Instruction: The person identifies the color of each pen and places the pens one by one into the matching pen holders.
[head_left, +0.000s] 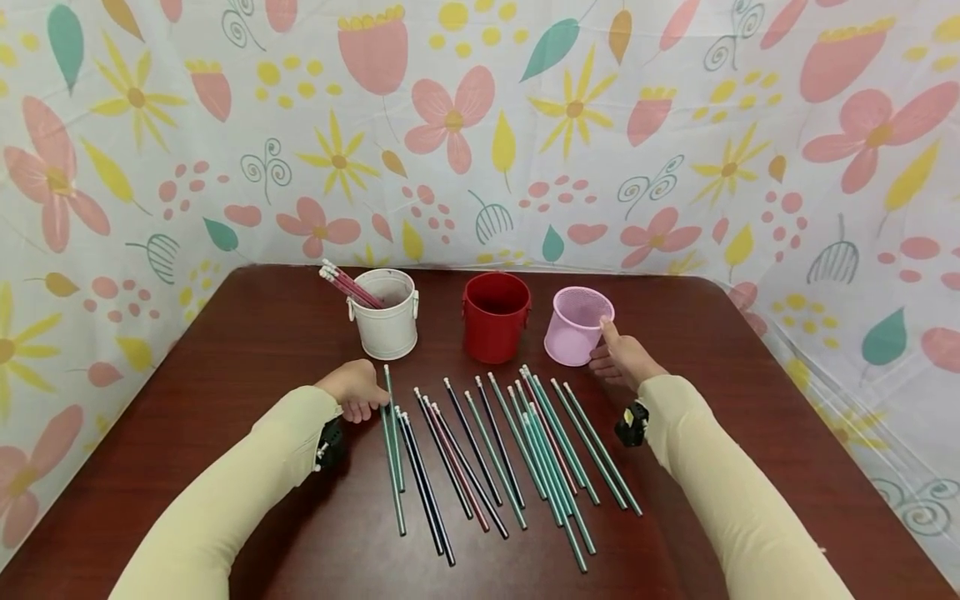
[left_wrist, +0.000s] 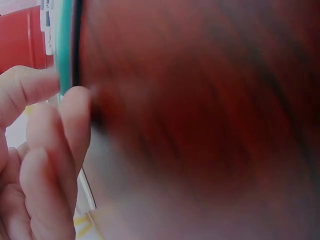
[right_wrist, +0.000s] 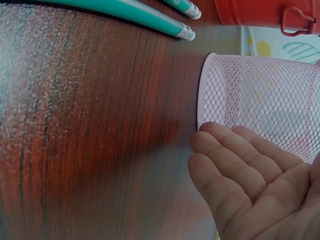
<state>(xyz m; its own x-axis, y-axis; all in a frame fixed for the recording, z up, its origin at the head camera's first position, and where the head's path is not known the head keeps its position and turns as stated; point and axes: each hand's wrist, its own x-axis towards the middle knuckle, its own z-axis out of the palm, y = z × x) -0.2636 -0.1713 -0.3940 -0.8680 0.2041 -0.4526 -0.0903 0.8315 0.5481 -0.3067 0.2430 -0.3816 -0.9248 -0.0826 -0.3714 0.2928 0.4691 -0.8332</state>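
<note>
My left hand [head_left: 356, 390] is at the leftmost green pencil [head_left: 393, 475], near its eraser end. In the left wrist view, the thumb reaches the edge of that green pencil [left_wrist: 64, 47] and the loosely bent fingers [left_wrist: 75, 117] lie close by; whether they touch it is unclear. My right hand [head_left: 626, 358] is beside the pink mesh cup [head_left: 572, 329], its thumb up by the rim. Seen from the right wrist, the fingers [right_wrist: 240, 160] extend nearly straight along the mesh cup [right_wrist: 265, 95]; contact is hard to judge.
A white bucket [head_left: 387, 329] holds several pink-red pencils [head_left: 348, 286]. The red bucket [head_left: 495, 325] stands between it and the mesh cup. Several green, dark blue and red pencils [head_left: 487, 454] lie spread across the brown table [head_left: 247, 333]. A flowered cloth [head_left: 480, 133] hangs behind.
</note>
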